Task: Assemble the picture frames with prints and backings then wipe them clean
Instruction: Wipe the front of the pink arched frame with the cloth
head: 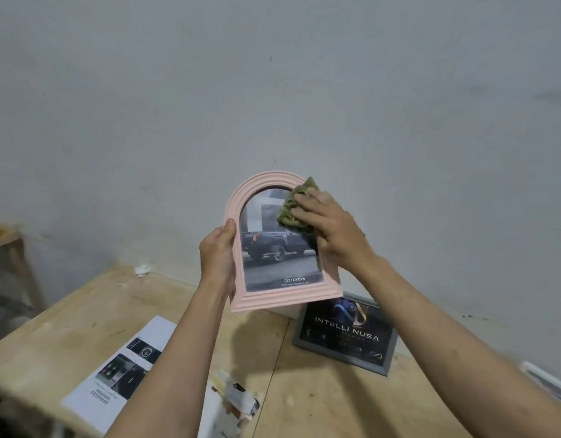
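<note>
At the lower left of the frame a printed sheet (121,371) lies flat on the wooden counter (320,393); just right of it, at the bottom edge, sits a small heap of torn packaging (235,403), too blurred to name further. In the middle the left hand (217,257) has its grip closed round the left edge of the pink arched frame (238,197), holding it upright above the counter with a car print (276,248) already seated inside. The right hand (328,227) presses a crumpled green cloth (296,205) against the upper right of the glass, fingers fairly straight over it; so the wiping step looks under way. The next move likely calls for sweeping the cloth down across the glass, left grip steady. At the lower right a grey frame (345,338) lies assembled on the counter.
</note>
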Available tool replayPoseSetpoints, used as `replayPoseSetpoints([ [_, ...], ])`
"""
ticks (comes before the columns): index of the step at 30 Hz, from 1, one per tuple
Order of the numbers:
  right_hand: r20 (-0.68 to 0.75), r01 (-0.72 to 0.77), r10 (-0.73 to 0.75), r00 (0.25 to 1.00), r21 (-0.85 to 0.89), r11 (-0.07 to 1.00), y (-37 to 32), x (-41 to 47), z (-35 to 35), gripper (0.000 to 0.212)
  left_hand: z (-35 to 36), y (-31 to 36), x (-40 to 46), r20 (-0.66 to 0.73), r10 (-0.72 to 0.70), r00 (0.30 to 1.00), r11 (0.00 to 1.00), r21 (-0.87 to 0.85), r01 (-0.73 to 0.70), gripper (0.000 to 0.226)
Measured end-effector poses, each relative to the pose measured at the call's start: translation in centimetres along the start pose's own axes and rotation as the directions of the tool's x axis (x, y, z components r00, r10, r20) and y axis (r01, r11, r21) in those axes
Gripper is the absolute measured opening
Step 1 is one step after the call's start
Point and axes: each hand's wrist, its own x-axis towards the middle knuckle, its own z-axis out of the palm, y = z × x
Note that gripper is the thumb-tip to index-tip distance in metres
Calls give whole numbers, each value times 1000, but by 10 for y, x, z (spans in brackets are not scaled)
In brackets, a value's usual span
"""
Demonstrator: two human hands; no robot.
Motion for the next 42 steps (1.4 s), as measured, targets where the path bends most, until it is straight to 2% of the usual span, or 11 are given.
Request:
replayPoseSetpoints([
  [3,119,6,-21,993,129,992,-26,-32,52,40,-27,-1,20,-134,-58,989,998,-18,56,30],
  [6,151,-113,73,986,269,957,-52,-61,109,37,-46,-10,38,-190,-57,980,998,5,59,29],
  [9,155,-186,139,978,351,918,-88,-64,157,56,-50,-27,47,-204,-39,978,997,56,51,30],
  [12,190,-235,165,968,449,862,-110,-62,181,56,-55,-45,58,-222,-46,974,986,149,81,38],
  [22,255,-463,399,881,638,615,-65,-56,207,50,-91,-102,86,-237,-141,961,945,257,202,28],
  [25,225,-489,457,860,616,617,-34,-55,224,46,-106,-116,97,-263,-156,952,903,353,245,32],
  [29,336,-587,484,808,532,610,14,-64,273,40,-128,-136,109,-383,-142,913,873,386,298,30],
  [31,335,-563,453,826,474,677,36,-70,306,38,-136,-145,113,-439,-125,890,865,391,314,30],
  [36,497,-466,291,817,273,842,77,-84,399,51,-155,-179,125,-520,-137,843,858,363,363,31],
  [40,675,-408,290,679,18,913,73,-130,459,42,-160,-199,126,-522,-165,837,869,325,374,28],
  [42,726,-430,289,624,11,903,67,-149,475,50,-160,-207,125,-522,-160,838,864,337,375,30],
])
